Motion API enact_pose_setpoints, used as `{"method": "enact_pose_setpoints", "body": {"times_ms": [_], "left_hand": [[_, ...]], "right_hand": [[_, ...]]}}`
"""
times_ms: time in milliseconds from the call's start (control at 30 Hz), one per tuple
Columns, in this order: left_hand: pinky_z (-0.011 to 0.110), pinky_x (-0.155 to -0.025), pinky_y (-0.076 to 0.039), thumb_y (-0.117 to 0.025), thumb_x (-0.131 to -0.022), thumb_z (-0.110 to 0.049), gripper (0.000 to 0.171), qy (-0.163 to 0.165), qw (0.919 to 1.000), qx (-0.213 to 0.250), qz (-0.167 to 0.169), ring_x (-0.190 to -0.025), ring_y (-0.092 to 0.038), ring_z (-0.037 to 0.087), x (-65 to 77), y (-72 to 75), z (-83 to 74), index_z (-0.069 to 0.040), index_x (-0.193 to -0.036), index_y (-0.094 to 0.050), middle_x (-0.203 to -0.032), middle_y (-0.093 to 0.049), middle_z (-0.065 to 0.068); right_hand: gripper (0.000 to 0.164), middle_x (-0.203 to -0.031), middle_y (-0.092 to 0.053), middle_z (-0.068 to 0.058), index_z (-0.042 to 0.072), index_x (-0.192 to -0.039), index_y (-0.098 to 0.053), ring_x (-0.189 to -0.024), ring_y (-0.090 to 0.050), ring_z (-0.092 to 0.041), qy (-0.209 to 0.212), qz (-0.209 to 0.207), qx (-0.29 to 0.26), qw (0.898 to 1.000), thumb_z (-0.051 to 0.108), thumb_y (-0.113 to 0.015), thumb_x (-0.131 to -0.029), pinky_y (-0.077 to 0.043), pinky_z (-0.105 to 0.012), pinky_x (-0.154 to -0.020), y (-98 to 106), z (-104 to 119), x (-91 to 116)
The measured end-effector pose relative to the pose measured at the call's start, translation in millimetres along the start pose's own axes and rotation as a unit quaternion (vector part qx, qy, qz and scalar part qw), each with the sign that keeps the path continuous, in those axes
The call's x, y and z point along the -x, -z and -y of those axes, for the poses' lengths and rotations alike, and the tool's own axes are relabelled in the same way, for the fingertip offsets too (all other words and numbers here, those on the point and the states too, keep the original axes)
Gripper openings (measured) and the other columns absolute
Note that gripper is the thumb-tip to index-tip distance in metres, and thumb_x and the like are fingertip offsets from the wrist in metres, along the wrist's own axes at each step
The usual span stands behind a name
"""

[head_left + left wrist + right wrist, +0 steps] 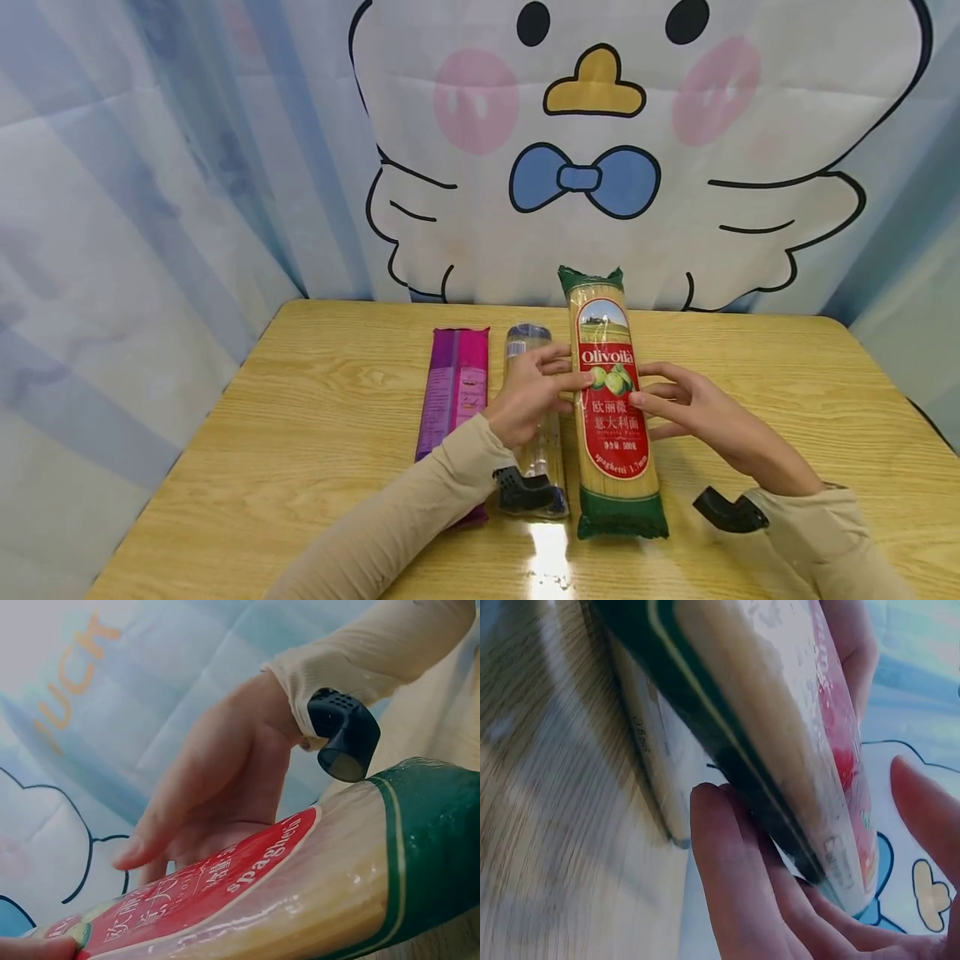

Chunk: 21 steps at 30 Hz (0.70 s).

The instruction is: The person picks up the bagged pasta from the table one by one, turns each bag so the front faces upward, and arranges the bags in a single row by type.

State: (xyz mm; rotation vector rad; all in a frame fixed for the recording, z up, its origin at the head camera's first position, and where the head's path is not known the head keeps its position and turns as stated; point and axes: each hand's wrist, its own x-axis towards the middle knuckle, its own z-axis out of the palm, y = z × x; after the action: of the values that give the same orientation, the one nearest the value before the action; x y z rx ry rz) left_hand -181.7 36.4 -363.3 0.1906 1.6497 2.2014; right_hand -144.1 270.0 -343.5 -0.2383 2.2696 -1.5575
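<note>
A pack of spaghetti [613, 417] with green ends and a red label stands tilted over the table, its top end overlapping the curtain in the head view. My left hand [528, 392] grips its left edge, thumb on the label and fingers partly hidden behind. On the other side is my right hand [697, 412], fingers fairly straight along the pack's right edge and underside. Its thumb [924, 817] is clear of the label in the right wrist view. The left thumb [37, 948] shows at the lower left corner of the left wrist view.
Left of the spaghetti lies a clear pack with blue ends [551, 467], partly covered by my left hand. Farther left is a purple and pink packet [471, 371], partly under the left sleeve. Behind the wooden table [330, 400] hangs a curtain [480, 217] with a cartoon duck.
</note>
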Motion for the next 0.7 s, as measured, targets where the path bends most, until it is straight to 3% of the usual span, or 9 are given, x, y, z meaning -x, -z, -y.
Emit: {"method": "enact_pose_setpoints", "body": {"times_ms": [433, 700], "left_hand": [[0.028, -0.064, -0.061, -0.073, -0.086, -0.001, 0.05, 0.023, 0.9997, -0.007, -0.006, -0.084, -0.07, 0.016, -3.8, -1.0, 0.0, -0.003, -0.134, -0.057, -0.114, -0.07, 0.014], [0.04, -0.078, -0.062, -0.076, -0.086, -0.006, 0.052, 0.043, 0.9989, -0.015, -0.009, -0.091, -0.073, 0.023, -13.4, -3.6, 2.5, -0.005, -0.134, -0.058, -0.113, -0.072, 0.012]], "right_hand": [[0.065, -0.126, -0.058, -0.028, -0.003, -0.147, -0.028, -0.099, -0.067, -0.027, 0.004, -0.013, 0.006, 1.0, 0.025, -0.062, -0.1, -0.062, -0.044, -0.077, -2, -3, -4], [0.065, -0.128, -0.057, -0.029, -0.005, -0.147, -0.027, -0.099, -0.068, -0.025, 0.001, -0.025, 0.016, 1.0, 0.024, -0.061, -0.1, -0.062, -0.043, -0.075, 3, -5, -5]]}}
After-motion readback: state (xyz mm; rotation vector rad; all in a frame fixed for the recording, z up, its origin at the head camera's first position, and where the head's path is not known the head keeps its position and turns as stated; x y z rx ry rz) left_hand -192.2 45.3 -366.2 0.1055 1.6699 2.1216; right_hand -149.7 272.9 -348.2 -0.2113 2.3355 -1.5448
